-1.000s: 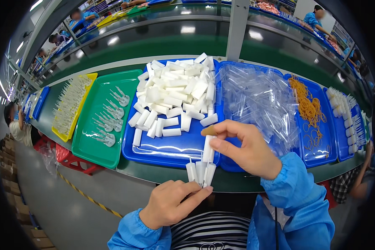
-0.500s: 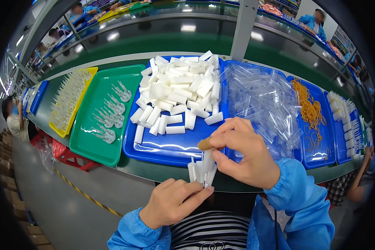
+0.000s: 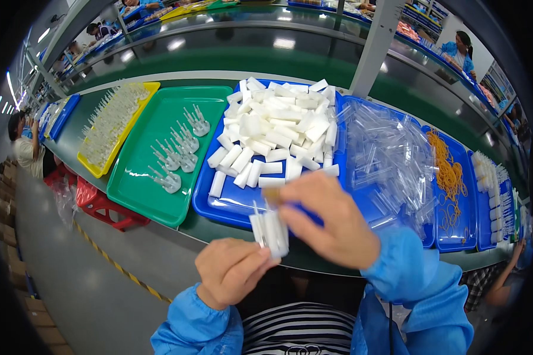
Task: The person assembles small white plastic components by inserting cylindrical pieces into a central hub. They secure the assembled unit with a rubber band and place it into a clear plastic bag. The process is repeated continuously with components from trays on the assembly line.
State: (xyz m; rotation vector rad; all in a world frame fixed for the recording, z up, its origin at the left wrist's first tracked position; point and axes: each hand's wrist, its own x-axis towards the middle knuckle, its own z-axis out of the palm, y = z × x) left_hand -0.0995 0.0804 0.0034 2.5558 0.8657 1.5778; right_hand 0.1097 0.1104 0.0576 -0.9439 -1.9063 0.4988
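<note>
In front of my body, my left hand (image 3: 231,269) pinches the lower end of a white pronged plastic piece (image 3: 270,234) between thumb and fingers. White tubular pieces stand side by side on it, and thin prong tips poke up at its top. Just right of the piece, my right hand (image 3: 331,222) is smeared by motion. A tan finger cot (image 3: 271,195) covers its index fingertip, above the prongs. Whether its fingers hold anything is not clear. Beyond both hands, a blue tray (image 3: 231,204) carries a heap of white foam-like pieces (image 3: 278,127).
To the left are a green tray (image 3: 142,189) with several clear pronged parts (image 3: 183,148) and a yellow tray (image 3: 103,168) full of similar ones. Rightward lie clear plastic tubes (image 3: 385,154), orange rubber bands (image 3: 447,165) and a tray of white assembled pieces (image 3: 494,195). A metal post (image 3: 376,50) rises behind.
My right hand has swung left and is now blurred, its fingertip above the prongs. My left hand and the pronged piece have shifted slightly left. The trays appear further right as the view turned.
</note>
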